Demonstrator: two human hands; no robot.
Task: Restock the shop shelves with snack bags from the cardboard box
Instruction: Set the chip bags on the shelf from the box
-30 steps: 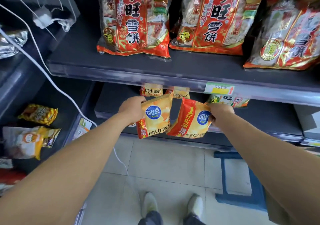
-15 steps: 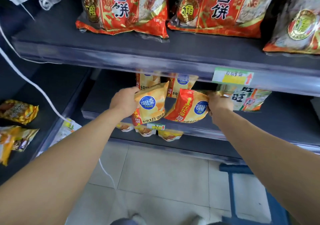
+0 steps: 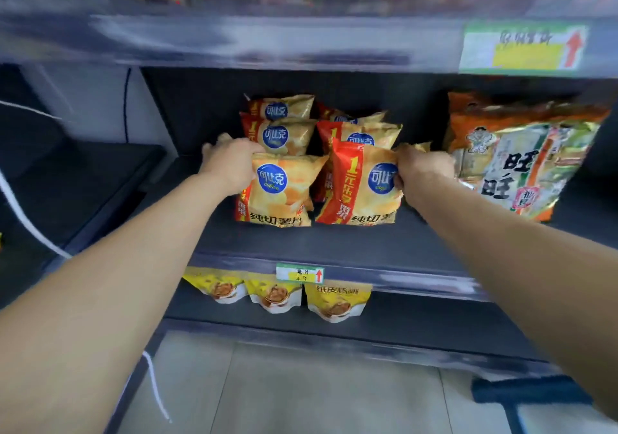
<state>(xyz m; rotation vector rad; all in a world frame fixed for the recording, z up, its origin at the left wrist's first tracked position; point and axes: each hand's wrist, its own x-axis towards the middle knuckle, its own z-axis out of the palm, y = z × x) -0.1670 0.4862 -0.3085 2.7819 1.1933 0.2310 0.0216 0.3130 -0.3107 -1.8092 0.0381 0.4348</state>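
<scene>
White cable [image 3: 20, 212]: it hung across the dark side unit at far left, well apart from the work.

Left hand [image 3: 232, 162]: its arm was stretched forward and slightly up into the middle shelf, palm turned inward. Its fingers were curled around the upper left corner of the left chip bag, pinching that edge.

Left chip bag [image 3: 279, 191]: it stood nearly upright with its bottom edge on the middle shelf [image 3: 334, 243], just in front of the stocked chip bags [image 3: 284, 132]. Holding it by a top corner probably let the person face the label outward.

Price tag [image 3: 300, 273]: it sat on the shelf lip below the two held bags, which likely marked this spot as the chips' slot.

Walnut pouches [image 3: 277, 294]: three yellow packs showed on the shelf below, partly hidden by the lip.

Right chip bag [image 3: 359, 186]: it stood beside the left one, their inner edges touching or nearly so, tilted a little, its base on the same shelf.

Right hand [image 3: 423, 174]: its arm reached in from the lower right, wrist roughly level. Its fingers were pressed together on the bag's right edge, gripping it from the side.

Rice cracker pack [image 3: 525, 162]: this large pack stood just right of the right hand, so the side grip seemed to suit the narrow gap.

Cardboard box: it was not in view.
</scene>
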